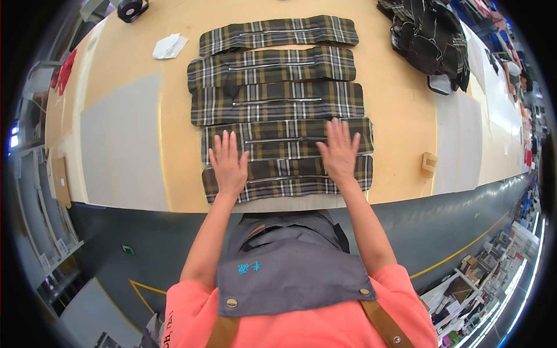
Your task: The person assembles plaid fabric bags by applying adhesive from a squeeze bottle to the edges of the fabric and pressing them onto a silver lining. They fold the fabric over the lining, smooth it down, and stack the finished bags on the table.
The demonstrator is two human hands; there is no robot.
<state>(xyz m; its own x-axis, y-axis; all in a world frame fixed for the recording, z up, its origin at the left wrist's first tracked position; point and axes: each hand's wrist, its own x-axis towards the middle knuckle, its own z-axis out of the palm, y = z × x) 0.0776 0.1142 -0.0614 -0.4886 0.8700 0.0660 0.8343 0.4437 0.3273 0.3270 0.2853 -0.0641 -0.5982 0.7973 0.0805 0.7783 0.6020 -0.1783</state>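
Note:
Several plaid fabric panels, each with a zipper across its middle, lie in a column on the table. My left hand [230, 167] rests flat, fingers spread, over the left end of the fourth panel [272, 149] from the back, its heel reaching the nearest panel [284, 188]. On that fourth panel's right part lies my right hand [339, 149], also flat with fingers apart. Neither hand grips anything. Farther back are the third panel [278, 111], the second panel [267, 77] and the farthest panel [278, 25], their long edges close together or slightly overlapping.
A pile of dark straps and plaid pieces [432, 43] sits at the back right. A yellowish tape roll or block [429, 165] lies near the right front. White paper [169, 46] and a black round object [131, 9] are at the back left. The table's front edge [185, 210] runs before me.

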